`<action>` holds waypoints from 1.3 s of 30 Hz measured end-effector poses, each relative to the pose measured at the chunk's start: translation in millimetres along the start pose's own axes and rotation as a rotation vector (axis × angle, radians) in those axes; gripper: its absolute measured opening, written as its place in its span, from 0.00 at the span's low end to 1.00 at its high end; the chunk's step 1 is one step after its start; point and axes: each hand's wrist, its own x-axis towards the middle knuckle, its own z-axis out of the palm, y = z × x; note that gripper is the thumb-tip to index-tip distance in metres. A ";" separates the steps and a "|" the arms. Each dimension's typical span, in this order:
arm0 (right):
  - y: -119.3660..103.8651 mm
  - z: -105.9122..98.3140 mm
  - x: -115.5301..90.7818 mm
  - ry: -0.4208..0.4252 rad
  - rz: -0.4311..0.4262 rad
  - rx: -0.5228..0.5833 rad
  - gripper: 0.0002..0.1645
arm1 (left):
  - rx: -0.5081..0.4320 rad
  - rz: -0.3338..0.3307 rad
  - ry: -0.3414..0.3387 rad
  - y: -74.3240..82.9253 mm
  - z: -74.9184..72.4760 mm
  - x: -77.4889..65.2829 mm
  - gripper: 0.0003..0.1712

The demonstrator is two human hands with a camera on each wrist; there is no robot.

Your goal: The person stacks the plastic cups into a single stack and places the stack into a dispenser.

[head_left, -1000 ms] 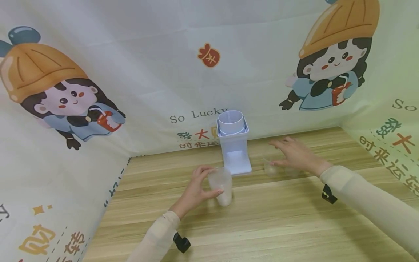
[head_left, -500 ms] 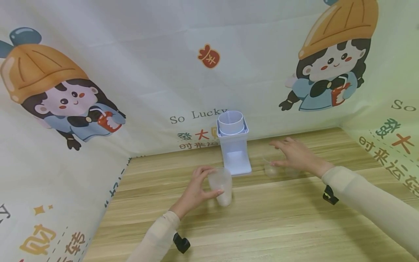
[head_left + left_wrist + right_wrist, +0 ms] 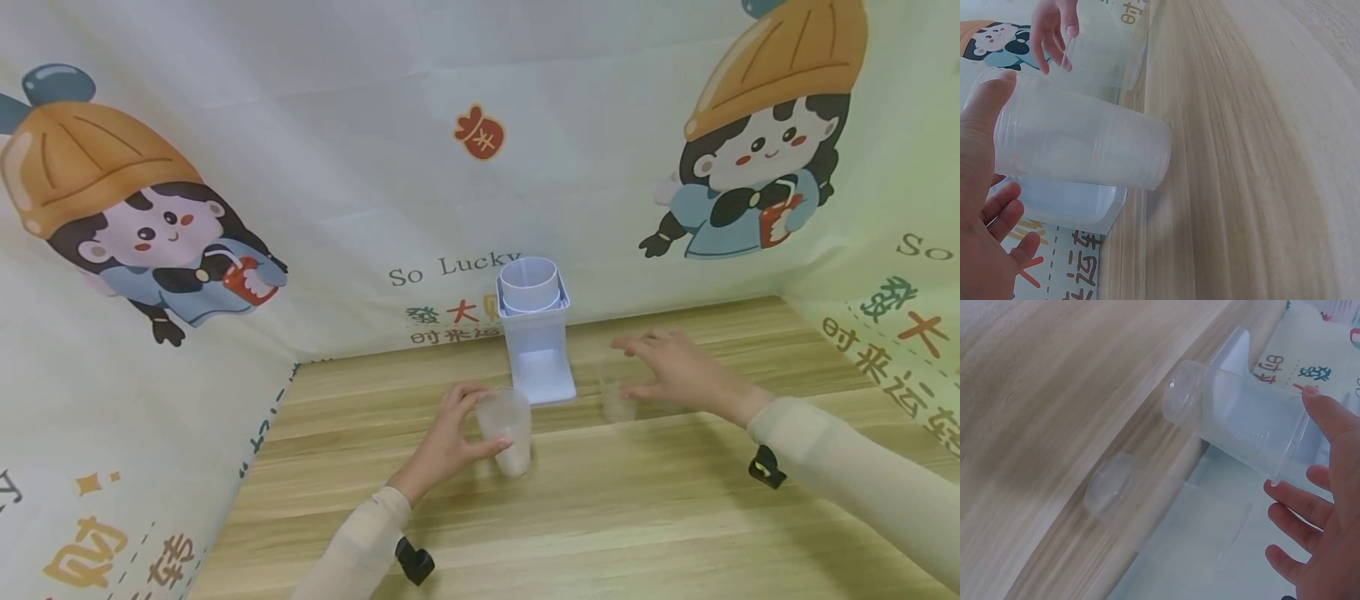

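Note:
My left hand (image 3: 453, 429) grips a frosted plastic cup (image 3: 510, 433) near its rim, thumb on the near side. Ring lines run round the cup's upper part in the left wrist view. Farther right, a clear plastic cup (image 3: 1241, 419) is held by its rim between the thumb and forefinger of my right hand (image 3: 1329, 487). The other fingers of that hand stay loosely bent off the cup. A second clear cup (image 3: 1160, 506) stands beside it in the right wrist view; in the head view my right hand hides it.
Between the hands, at the back, stands a pale lavender plastic stand (image 3: 542, 379) with a round tube (image 3: 529, 285) in its top. A printed cloth (image 3: 360, 183) encloses the wooden table (image 3: 570, 525) at the back and sides. Each wrist carries a small black mount.
My right hand has shifted slightly toward me with the clear cup. The second clear cup, visible under that hand earlier, is now hidden in the head view. The left hand stays in place.

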 end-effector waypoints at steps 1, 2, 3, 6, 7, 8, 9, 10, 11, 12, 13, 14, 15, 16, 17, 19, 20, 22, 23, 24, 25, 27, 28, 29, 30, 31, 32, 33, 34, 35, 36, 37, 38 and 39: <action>-1.1 -0.6 -0.7 0.006 -0.003 0.003 0.45 | -0.002 0.000 -0.001 0.1 0.0 0.2 0.39; -2.1 -1.4 -1.6 0.012 -0.008 0.005 0.45 | -0.006 -0.002 -0.003 -0.1 0.1 0.4 0.39; -3.0 -2.1 -2.4 0.016 -0.010 0.007 0.45 | -0.006 -0.002 -0.002 -0.3 0.3 0.5 0.39; -5.7 -3.7 -4.7 0.032 -0.029 0.007 0.45 | -0.010 -0.013 -0.002 -0.9 0.6 0.6 0.40; -6.3 -4.0 -5.4 0.034 -0.033 0.007 0.44 | -0.013 -0.015 -0.001 -1.0 0.7 0.7 0.40; -6.9 -4.2 -6.0 0.036 -0.037 0.007 0.44 | -0.016 -0.015 0.000 -1.2 0.9 0.6 0.40; -7.6 -4.3 -6.4 0.035 -0.036 0.007 0.44 | -0.014 -0.012 0.003 -1.2 1.0 0.7 0.40; -8.5 -4.2 -6.5 0.034 -0.035 0.005 0.45 | -0.016 -0.011 0.004 -1.3 0.8 0.4 0.40; -9.6 -4.1 -6.6 0.033 -0.034 0.005 0.45 | -0.017 -0.010 0.004 -1.4 0.7 0.1 0.40; -10.4 -3.9 -6.7 0.031 -0.033 0.006 0.45 | -0.020 -0.006 0.005 -1.6 0.5 -0.3 0.39; -11.3 -3.9 -6.8 0.030 -0.034 0.009 0.45 | -0.019 -0.004 0.005 -1.6 0.4 -0.6 0.40; -12.3 -3.9 -6.9 0.028 -0.035 0.010 0.45 | -0.023 0.001 0.007 -1.6 0.3 -1.0 0.39; -13.4 -3.8 -7.0 0.026 -0.037 0.008 0.45 | -0.025 0.002 0.006 -1.7 0.3 -1.2 0.39; -14.3 -3.7 -7.0 0.024 -0.040 0.008 0.45 | -0.028 0.001 0.005 -1.8 0.3 -1.5 0.40; -15.3 -3.6 -7.0 0.023 -0.043 0.008 0.45 | -0.027 0.003 0.006 -1.8 0.3 -1.9 0.39; -16.9 -3.3 -6.9 0.023 -0.051 0.002 0.45 | -0.031 0.001 0.008 -2.1 0.6 -2.2 0.39; -17.6 -3.3 -6.8 0.024 -0.054 -0.003 0.45 | -0.033 0.002 0.010 -2.3 0.8 -2.3 0.39; -18.8 -3.3 -6.7 0.029 -0.059 -0.014 0.45 | -0.028 0.000 0.013 -2.8 1.2 -2.2 0.39; -19.4 -3.5 -6.7 0.031 -0.060 -0.020 0.44 | -0.028 0.000 0.014 -3.0 1.4 -1.9 0.38; -20.0 -3.6 -6.7 0.033 -0.059 -0.027 0.44 | -0.027 0.001 0.015 -3.2 1.6 -1.4 0.38; -20.7 -3.4 -6.9 0.035 -0.060 -0.030 0.44 | -0.024 0.003 0.017 -3.4 1.7 -1.4 0.38; -22.1 -2.9 -7.5 0.035 -0.059 -0.038 0.44 | -0.021 0.006 0.017 -3.8 1.9 -1.6 0.38; -23.1 -2.9 -7.8 0.034 -0.059 -0.040 0.44 | -0.020 0.007 0.016 -4.0 2.0 -1.4 0.38; -24.1 -2.8 -8.0 0.034 -0.060 -0.043 0.44 | -0.017 0.008 0.016 -4.1 2.0 -1.5 0.38; -25.2 -2.9 -8.3 0.033 -0.063 -0.046 0.44 | -0.018 0.008 0.015 -4.2 2.1 -1.6 0.38; -26.4 -3.1 -8.4 0.033 -0.065 -0.048 0.44 | -0.021 0.006 0.013 -4.2 2.0 -1.8 0.38; -27.7 -3.4 -8.5 0.035 -0.067 -0.048 0.44 | -0.022 0.003 0.011 -4.1 2.0 -1.9 0.38; -29.0 -3.7 -8.4 0.035 -0.071 -0.046 0.45 | -0.025 0.000 0.009 -4.0 1.9 -2.0 0.38; -30.3 -4.1 -8.2 0.036 -0.075 -0.043 0.45 | -0.028 -0.004 0.008 -3.8 1.8 -2.2 0.38; -31.4 -4.4 -8.0 0.037 -0.078 -0.041 0.45 | -0.030 -0.007 0.008 -3.9 1.9 -2.4 0.38; -32.6 -4.8 -7.7 0.041 -0.081 -0.040 0.45 | -0.035 -0.011 0.007 -3.7 1.8 -2.5 0.38; -33.6 -5.0 -7.2 0.044 -0.085 -0.038 0.45 | -0.036 -0.014 0.008 -3.6 1.7 -2.6 0.38; -34.7 -5.2 -6.7 0.048 -0.091 -0.035 0.45 | -0.037 -0.015 0.009 -3.5 1.7 -2.5 0.38; -35.6 -5.5 -6.1 0.050 -0.095 -0.032 0.45 | -0.039 -0.016 0.009 -3.5 1.7 -2.6 0.38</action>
